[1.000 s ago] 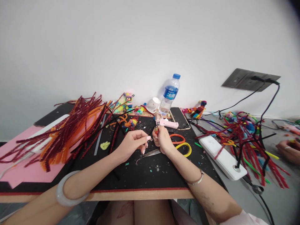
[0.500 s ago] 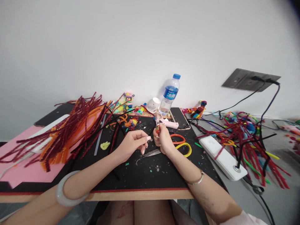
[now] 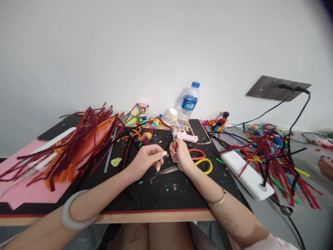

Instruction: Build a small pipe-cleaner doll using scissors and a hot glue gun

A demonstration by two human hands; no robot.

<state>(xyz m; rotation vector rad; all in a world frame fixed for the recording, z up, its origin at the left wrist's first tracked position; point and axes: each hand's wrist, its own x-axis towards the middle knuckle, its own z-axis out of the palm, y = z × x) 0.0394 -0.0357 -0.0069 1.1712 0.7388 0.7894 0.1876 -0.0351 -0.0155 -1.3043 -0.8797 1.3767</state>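
Observation:
My left hand [image 3: 151, 158] hovers over the black mat, thumb and fingertips pinched together. What it pinches, if anything, is too small to make out. Just to its right, my right hand [image 3: 180, 154] is closed around a small red piece [image 3: 174, 142], mostly covered by the fingers. Beyond that hand lies a pink glue gun [image 3: 189, 137], its nozzle end close to the red piece. Scissors with one orange and one yellow handle loop [image 3: 208, 166] lie partly under my right wrist, blade pointing left. A small orange and red pipe-cleaner figure [image 3: 145, 136] sits behind my left hand.
Dark red and orange pipe cleaners [image 3: 75, 149] are heaped at left on pink sheets. A water bottle [image 3: 189, 104] and a paper cup [image 3: 170, 117] stand at the wall. A white power bank [image 3: 244, 175] lies right, beside more pipe cleaners [image 3: 281, 163]. Another person's hand [image 3: 325, 167] shows at the right edge.
Another person's hand has come into view at the right edge. My two hands have kept almost the same pose, with the right one's grip shifted very slightly.

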